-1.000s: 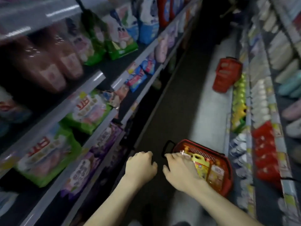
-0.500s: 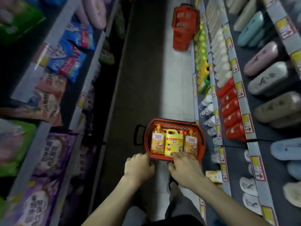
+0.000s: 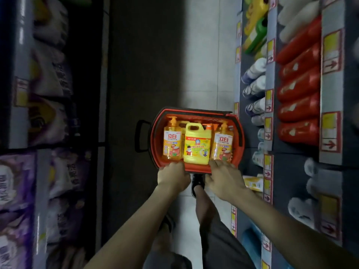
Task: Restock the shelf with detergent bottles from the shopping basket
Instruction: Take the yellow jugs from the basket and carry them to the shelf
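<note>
Touching basket [image 3: 194,112] rim, 2 hands [image 3: 173,174] [image 3: 223,179]

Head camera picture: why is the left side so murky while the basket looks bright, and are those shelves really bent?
Head view: light falls on the pale floor strip and the basket, whose detergent bottles show legible labels; in the same view the left shelves sit in shadow, their packs dim and smeared; the wide-angle lens likely bows shelf edges toward the borders.

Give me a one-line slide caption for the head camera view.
Left hand and right hand on the near rim of a red shopping basket of detergent bottles, between stocked shelves.
</note>
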